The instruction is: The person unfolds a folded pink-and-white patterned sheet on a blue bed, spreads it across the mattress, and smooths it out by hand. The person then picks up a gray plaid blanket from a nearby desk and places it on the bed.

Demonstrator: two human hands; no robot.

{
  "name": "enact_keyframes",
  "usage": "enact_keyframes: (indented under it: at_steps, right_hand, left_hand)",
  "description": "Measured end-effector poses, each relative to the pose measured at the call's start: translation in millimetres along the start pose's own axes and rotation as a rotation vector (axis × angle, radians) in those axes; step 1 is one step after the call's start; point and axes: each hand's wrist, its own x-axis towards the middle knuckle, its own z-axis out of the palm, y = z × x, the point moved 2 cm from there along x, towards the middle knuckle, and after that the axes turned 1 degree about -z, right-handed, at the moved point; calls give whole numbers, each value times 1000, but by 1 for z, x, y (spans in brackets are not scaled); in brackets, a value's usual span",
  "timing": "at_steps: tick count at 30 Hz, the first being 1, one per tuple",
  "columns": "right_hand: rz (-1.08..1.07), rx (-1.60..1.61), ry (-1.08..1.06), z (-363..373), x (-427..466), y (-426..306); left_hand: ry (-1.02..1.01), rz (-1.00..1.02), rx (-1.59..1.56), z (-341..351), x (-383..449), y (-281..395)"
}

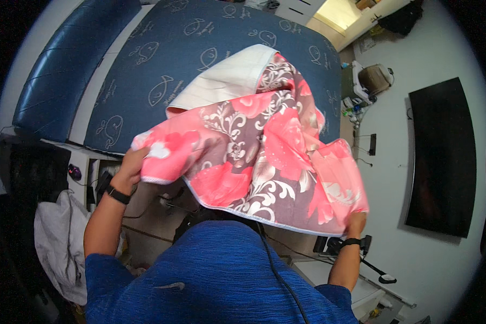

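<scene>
A floral cloth pad (243,158) in pink, mauve and white, with a pale bound edge, spreads between my two hands. My left hand (135,164) grips its left corner, and my right hand (355,223) grips its near right corner. The far part lies in loose folds over a bed (133,85) with a dark blue whale-print cover. At the far left a flap is turned over, showing the plain white underside (227,79). Some of the pad's surface is hidden within the folds. The near edge hangs just in front of my body.
A blue padded headboard (75,60) runs along the left. On the right wall hangs a dark television (441,158). A grey cloth (62,243) drapes at lower left, near a bedside cabinet (83,174). A black cable (277,271) runs down my shirt.
</scene>
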Motion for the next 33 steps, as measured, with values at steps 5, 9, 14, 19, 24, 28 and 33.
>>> enact_keyframes:
  at_steps: [5, 9, 14, 19, 24, 28, 33]
  right_hand:
    - [-56, 669, 212, -81, 44, -38]
    - [143, 1163, -50, -97, 53, -42]
    - [30, 1891, -461, -128, 37, -72]
    - [-39, 1939, -472, -119, 61, -112]
    - [-152, 1686, -223, -211, 164, -218]
    - [-1176, 1758, -507, -362, 121, -407]
    - [-1567, 1539, -978, -432, -151, -580]
  left_hand:
    - [-137, 159, -45, 49, -14, 25]
    - [-182, 154, -205, 53, -30, 35]
    - [-241, 215, -434, 44, -46, 38]
    - [-287, 282, -516, 29, -63, 39]
    - [-201, 258, -525, 16, -83, 43]
    - [-267, 299, -478, 12, -106, 30]
    - [-430, 335, -561, 40, -126, -6]
